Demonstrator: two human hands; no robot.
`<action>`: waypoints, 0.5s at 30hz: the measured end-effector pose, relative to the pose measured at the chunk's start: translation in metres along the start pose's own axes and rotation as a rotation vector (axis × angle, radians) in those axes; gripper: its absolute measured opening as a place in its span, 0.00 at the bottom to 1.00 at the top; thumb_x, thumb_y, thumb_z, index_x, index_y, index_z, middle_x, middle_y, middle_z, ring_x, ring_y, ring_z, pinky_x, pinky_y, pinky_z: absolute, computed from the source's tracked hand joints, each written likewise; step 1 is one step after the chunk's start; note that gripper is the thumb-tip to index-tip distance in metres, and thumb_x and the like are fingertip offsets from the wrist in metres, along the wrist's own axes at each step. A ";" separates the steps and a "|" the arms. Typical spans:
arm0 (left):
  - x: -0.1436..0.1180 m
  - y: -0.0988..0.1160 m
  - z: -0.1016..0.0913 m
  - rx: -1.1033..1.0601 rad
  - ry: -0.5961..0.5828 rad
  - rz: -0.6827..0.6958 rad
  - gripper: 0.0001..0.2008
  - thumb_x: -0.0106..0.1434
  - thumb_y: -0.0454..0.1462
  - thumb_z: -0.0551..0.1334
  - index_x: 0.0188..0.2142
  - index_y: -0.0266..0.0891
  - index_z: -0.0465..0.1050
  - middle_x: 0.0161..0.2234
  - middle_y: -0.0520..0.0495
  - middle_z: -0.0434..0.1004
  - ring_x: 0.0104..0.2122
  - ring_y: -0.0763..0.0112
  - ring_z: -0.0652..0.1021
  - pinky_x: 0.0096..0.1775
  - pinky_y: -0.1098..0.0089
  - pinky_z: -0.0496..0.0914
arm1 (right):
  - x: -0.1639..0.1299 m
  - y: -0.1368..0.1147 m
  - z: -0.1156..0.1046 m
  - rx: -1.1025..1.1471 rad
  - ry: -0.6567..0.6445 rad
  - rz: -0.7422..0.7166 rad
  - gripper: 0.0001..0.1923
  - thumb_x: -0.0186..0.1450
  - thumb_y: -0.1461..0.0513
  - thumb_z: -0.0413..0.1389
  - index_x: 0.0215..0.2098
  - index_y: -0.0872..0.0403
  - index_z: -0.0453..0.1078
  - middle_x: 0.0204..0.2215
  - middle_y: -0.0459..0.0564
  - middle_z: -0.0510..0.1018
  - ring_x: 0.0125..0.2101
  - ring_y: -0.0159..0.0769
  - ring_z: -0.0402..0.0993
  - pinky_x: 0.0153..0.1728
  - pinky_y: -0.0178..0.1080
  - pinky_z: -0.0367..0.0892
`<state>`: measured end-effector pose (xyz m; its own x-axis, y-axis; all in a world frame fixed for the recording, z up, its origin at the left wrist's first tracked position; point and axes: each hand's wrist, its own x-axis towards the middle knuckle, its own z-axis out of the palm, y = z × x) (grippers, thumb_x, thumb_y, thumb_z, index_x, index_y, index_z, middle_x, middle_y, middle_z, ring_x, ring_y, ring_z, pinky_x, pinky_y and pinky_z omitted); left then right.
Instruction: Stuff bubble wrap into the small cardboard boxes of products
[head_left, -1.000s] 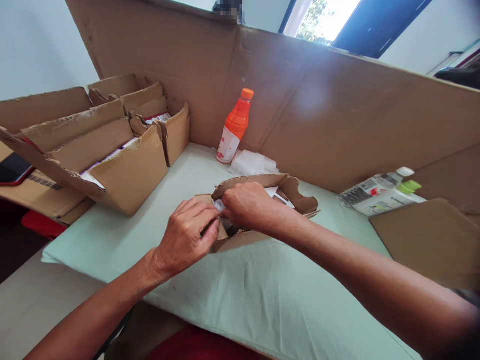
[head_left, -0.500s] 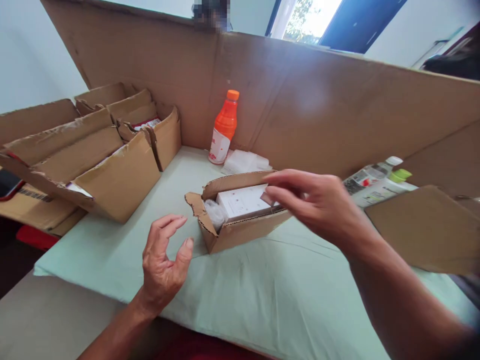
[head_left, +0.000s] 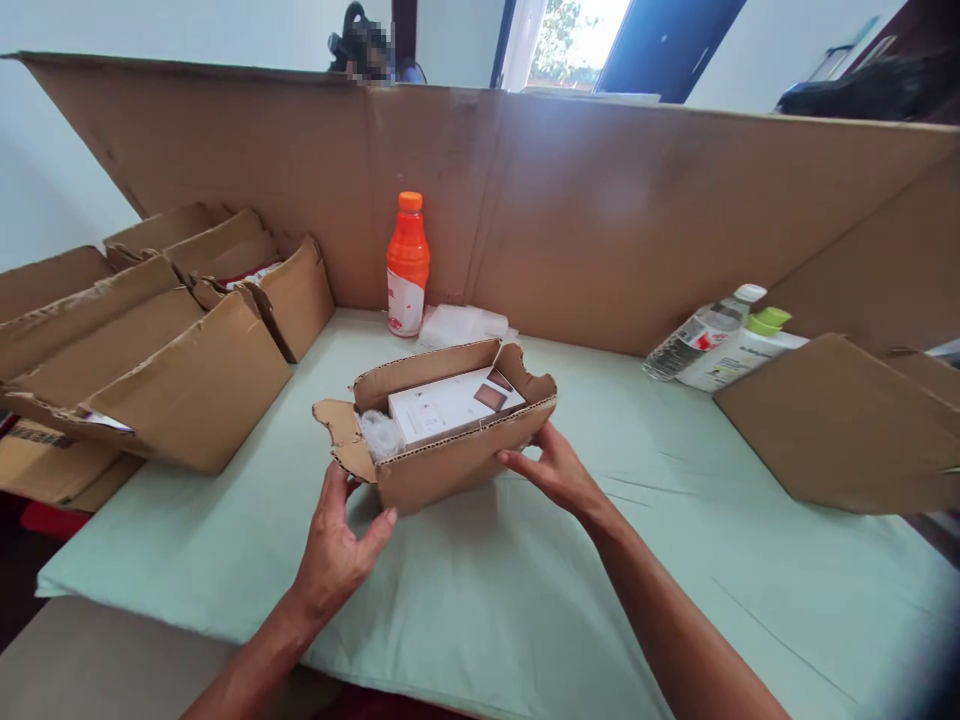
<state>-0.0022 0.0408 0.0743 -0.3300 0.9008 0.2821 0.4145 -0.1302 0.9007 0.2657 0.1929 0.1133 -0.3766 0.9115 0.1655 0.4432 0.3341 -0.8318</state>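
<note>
A small open cardboard box (head_left: 442,478) stands on the green cloth in front of me, at a slight slant. Inside it lie a white carton (head_left: 442,405) with brown square pictures and a wad of clear plastic wrap (head_left: 381,434). My left hand (head_left: 341,540) is around the box's left end, thumb at the front corner and fingers partly hidden by the torn flap. Around the right end is my right hand (head_left: 559,475), its thumb against the front wall and its other fingers mostly hidden by the box.
Several open cardboard bins (head_left: 225,380) are on the left. An orange bottle (head_left: 409,270) stands at the back beside folded plastic (head_left: 461,325). A clear bottle (head_left: 705,335), a white bottle with green cap (head_left: 739,358) and another cardboard bin (head_left: 832,430) are on the right. A tall cardboard panel (head_left: 600,220) closes the back.
My right hand has left the top of the white carton and moved down to the box's right end. My left hand has come onto the left end. The view has shifted.
</note>
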 end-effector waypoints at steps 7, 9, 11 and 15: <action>0.030 0.032 0.040 -0.091 -0.178 0.057 0.39 0.58 0.38 0.65 0.68 0.43 0.55 0.63 0.38 0.67 0.59 0.54 0.73 0.55 0.54 0.75 | -0.068 0.005 -0.020 -0.171 0.319 0.163 0.31 0.58 0.41 0.62 0.47 0.55 0.71 0.39 0.56 0.83 0.35 0.49 0.79 0.34 0.46 0.74; 0.019 0.036 0.049 -0.086 -0.252 0.131 0.39 0.58 0.36 0.65 0.68 0.43 0.56 0.63 0.40 0.68 0.61 0.54 0.72 0.58 0.54 0.73 | -0.119 0.008 -0.021 -0.279 0.448 0.195 0.29 0.59 0.42 0.62 0.45 0.56 0.71 0.37 0.57 0.83 0.35 0.51 0.80 0.33 0.47 0.75; 0.006 0.034 0.049 -0.066 -0.280 0.165 0.38 0.59 0.36 0.65 0.68 0.44 0.56 0.65 0.40 0.67 0.63 0.53 0.70 0.62 0.53 0.69 | -0.165 0.008 -0.014 -0.359 0.523 0.149 0.28 0.61 0.43 0.61 0.47 0.56 0.71 0.40 0.59 0.83 0.39 0.53 0.81 0.37 0.48 0.76; -0.005 0.022 0.023 -0.026 -0.280 0.095 0.36 0.62 0.41 0.64 0.68 0.43 0.56 0.65 0.37 0.66 0.64 0.50 0.69 0.64 0.49 0.65 | -0.210 0.008 0.004 -0.354 0.462 0.030 0.28 0.63 0.48 0.62 0.56 0.53 0.69 0.48 0.59 0.81 0.47 0.54 0.80 0.45 0.50 0.77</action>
<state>0.0277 0.0426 0.0847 -0.0419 0.9628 0.2669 0.4098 -0.2270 0.8835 0.3452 0.0034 0.0695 -0.0011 0.9054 0.4246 0.7232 0.2940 -0.6250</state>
